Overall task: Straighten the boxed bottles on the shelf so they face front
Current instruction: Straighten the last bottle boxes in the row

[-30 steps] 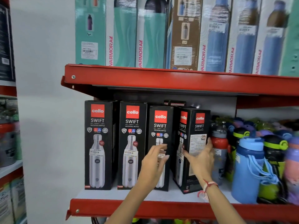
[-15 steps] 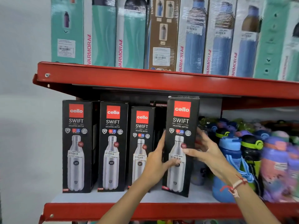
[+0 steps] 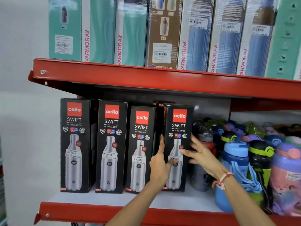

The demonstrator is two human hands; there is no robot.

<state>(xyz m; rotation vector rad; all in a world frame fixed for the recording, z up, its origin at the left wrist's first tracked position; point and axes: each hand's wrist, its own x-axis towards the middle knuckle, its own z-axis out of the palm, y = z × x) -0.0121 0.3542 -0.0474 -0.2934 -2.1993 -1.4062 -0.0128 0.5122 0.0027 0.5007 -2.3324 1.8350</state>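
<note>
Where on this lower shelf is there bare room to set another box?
Bare white shelf board runs between the four Cello boxes and the red front lip. Right of the fourth box, loose bottles crowd the shelf. Box gaps are narrow.

Your left hand [image 3: 160,167] and right hand [image 3: 201,155] clasp the fourth black Cello box [image 3: 177,144] from either side; it stands upright, front panel facing you, just beside the third box [image 3: 140,147] at its 9 o'clock. Loose coloured bottles [image 3: 236,160] crowd the shelf [image 3: 97,214] at your 3 o'clock. Tall Varmora boxes [image 3: 130,31] line the upper shelf at 12 o'clock.
</note>
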